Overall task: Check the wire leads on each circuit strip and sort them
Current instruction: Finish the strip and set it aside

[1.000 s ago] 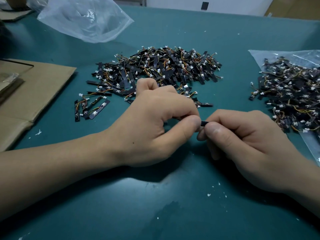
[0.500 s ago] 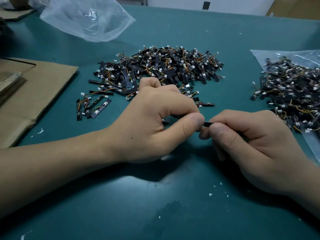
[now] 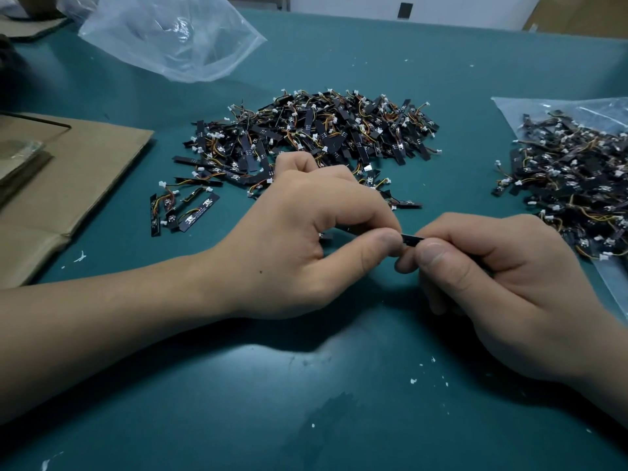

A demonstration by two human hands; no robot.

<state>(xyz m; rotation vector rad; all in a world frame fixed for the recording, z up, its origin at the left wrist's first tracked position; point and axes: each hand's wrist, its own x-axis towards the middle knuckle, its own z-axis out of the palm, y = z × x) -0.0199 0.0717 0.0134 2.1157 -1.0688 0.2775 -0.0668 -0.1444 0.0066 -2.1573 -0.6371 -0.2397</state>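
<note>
From the head camera, the left hand [image 3: 306, 239] and the right hand [image 3: 503, 270] meet above the dark teal table top [image 3: 339, 402], each pinching one end of a thin black circuit strip [image 3: 412, 239] between thumb and curled fingers; only a short length shows between the thumbs. Behind the hands lies a large heap of black strips with orange and yellow wire leads [image 3: 323, 134]. A few sorted strips [image 3: 183, 212] lie left, beside brown cardboard [image 3: 68, 185]. A second heap rests on a clear plastic sheet [image 3: 577, 178] right. A crumpled clear plastic bag [image 3: 170, 35] sits at the far edge.
</note>
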